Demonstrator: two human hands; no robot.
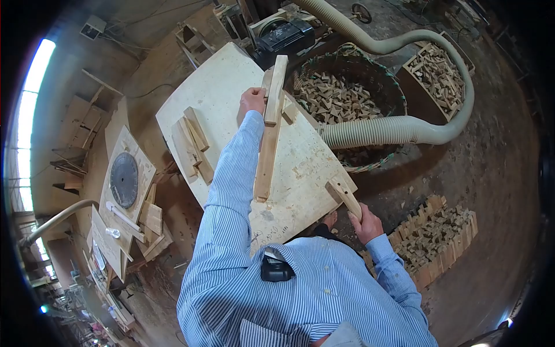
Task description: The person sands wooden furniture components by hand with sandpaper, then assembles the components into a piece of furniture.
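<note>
My left hand (252, 100) is closed at the side of a wooden fence piece (277, 87) on the pale work table (231, 75); what its fingers grip is too small to make out. A longer wooden strip (267, 159) runs from there toward my body. At the table's right corner, my right hand (366, 224) is wrapped round the end of a wooden piece (347, 199), which slants over the table edge. Several loose wooden pieces (193, 141) lie on the table's left part.
Beyond the table are a motor (284, 39) and a basket of wood offcuts (335, 98), with a ribbed hose (381, 130) across it. A box of offcuts (436, 75) stands farther right. Stacked blocks (433, 240) sit at lower right; a round blade (124, 179) lies at left.
</note>
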